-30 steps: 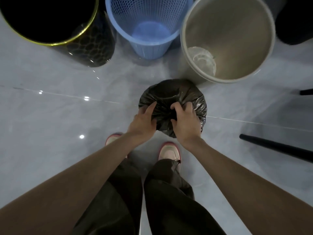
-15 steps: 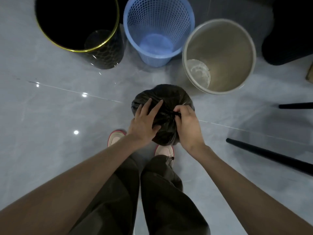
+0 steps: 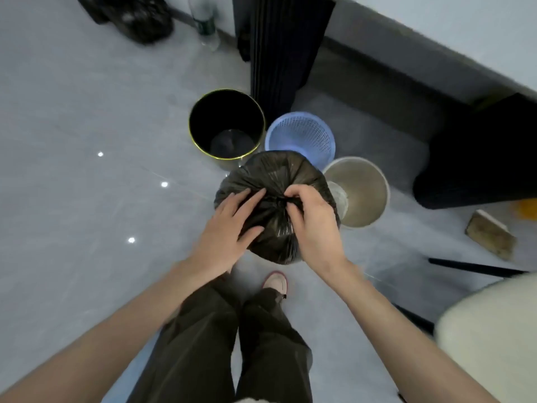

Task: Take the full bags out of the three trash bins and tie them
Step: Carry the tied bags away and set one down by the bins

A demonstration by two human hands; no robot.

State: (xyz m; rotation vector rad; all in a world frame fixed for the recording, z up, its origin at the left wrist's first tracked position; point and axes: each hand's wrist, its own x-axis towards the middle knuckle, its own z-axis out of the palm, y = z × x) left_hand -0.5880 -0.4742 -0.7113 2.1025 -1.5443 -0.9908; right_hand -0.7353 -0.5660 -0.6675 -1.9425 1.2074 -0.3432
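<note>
The floor was pale grey tile, glossy enough to throw back three small points of light, and a light wall ran along the far side at one o'clock. Far off at eleven o'clock sat a dark, blurred sack, with a clear plastic bottle just to its right and a dark pleated panel standing at twelve.

The person stood over it all in dark trousers, one pale shoe showing. The black bin with its gold rim stood at eleven o'clock from the bag. The left hand lay flat on the left flank of the black bag, fingers straight and spread, gripping nothing. The bag bulged full in the middle of the scene, in front of the three bins and outside them; whether it rested on the floor I could not tell. The right hand had its fingers curled tight, pinching the gathered neck on top of the bag.

The blue mesh bin stood at twelve o'clock from the bag, touching the black bin, and the beige bin at three, something pale and crinkled at its bottom. Further right lay a wooden block and a thin black rod.
</note>
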